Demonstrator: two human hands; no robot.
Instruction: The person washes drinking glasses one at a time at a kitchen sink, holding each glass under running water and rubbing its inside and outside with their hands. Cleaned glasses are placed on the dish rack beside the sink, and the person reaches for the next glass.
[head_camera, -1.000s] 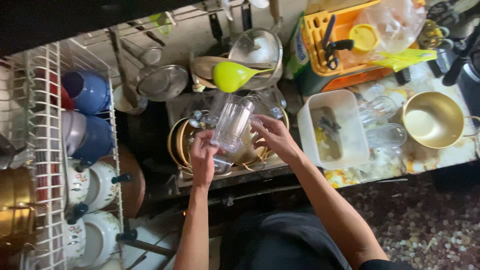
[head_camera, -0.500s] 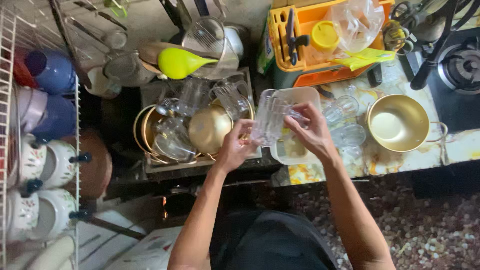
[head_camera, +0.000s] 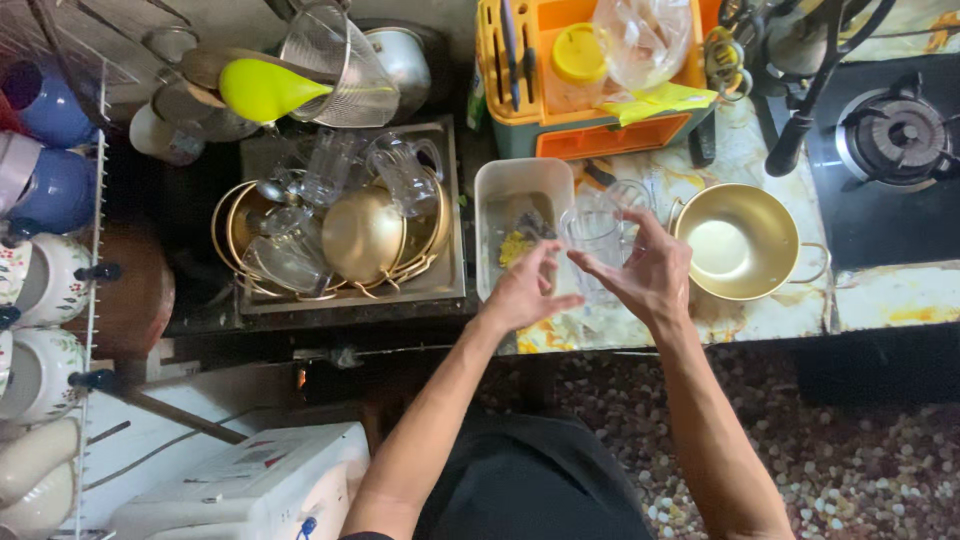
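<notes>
A clear glass (head_camera: 596, 236) stands on the patterned countertop (head_camera: 900, 296), between a white rectangular tub (head_camera: 520, 178) and a gold pot (head_camera: 741, 240). My left hand (head_camera: 524, 291) hovers just left of the glass with its fingers spread, holding nothing. To the right of the glass is my right hand (head_camera: 648, 272), its fingers apart and their tips close to the rim. A second clear glass (head_camera: 627, 193) sits just behind the first.
The sink (head_camera: 449, 282) at left holds a gold bowl (head_camera: 362, 235), gold pans and several clear glasses. A wire strainer (head_camera: 330, 55) and a yellow-green funnel (head_camera: 262, 88) lie behind it. An orange basket (head_camera: 596, 135), a gas burner (head_camera: 895, 135) and a dish rack with mugs (head_camera: 45, 190) surround the area.
The glass travelled from over the sink to the counter on the right and now stands there. Both hands have come off it and opened.
</notes>
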